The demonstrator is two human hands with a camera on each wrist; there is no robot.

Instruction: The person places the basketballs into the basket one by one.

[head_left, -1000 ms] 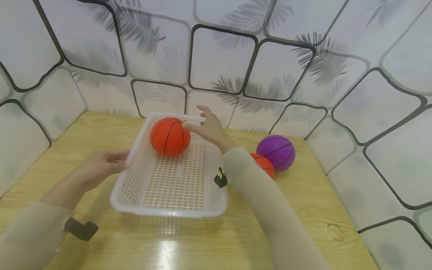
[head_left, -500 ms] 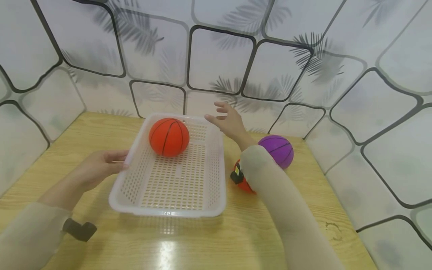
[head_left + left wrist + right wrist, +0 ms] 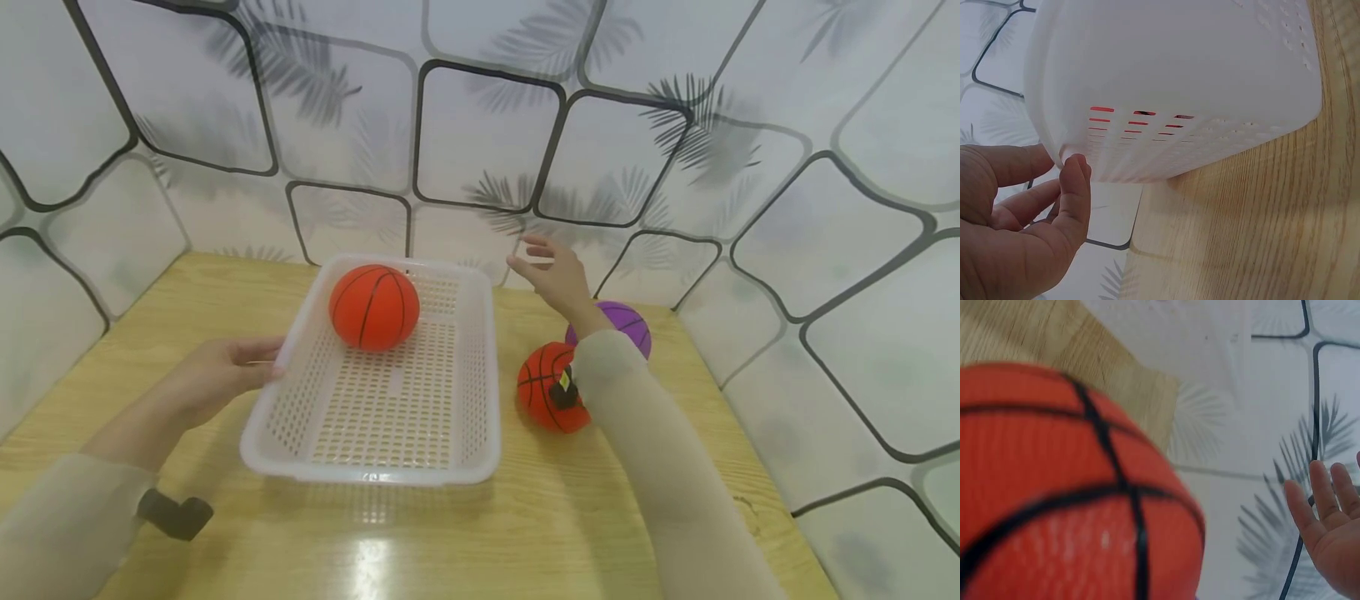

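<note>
A white perforated plastic basket point(image 3: 371, 476) stands on the wooden table with an orange toy basketball point(image 3: 373, 310) in its far left part. My left hand point(image 3: 213, 379) pinches the basket's left rim; in the left wrist view the thumb and fingertips point(image 3: 1074, 181) meet at that rim. Over the table to the right of the basket, my right hand point(image 3: 561, 279) is raised, holding nothing, fingers spread. Beneath its wrist lies a second orange basketball point(image 3: 540, 387), partly hidden by the sleeve and a black wrist camera; it looms large in the right wrist view.
A purple basketball point(image 3: 630, 323) sits behind the second orange ball, partly covered by the right forearm. Patterned wall panels point(image 3: 480, 133) enclose the table point(image 3: 450, 542) at the back and on both sides.
My right hand has moved right, away from the ball in the basket, and out past the basket's right rim. The second orange ball has rolled left and nearer. My left hand stays at the rim.
</note>
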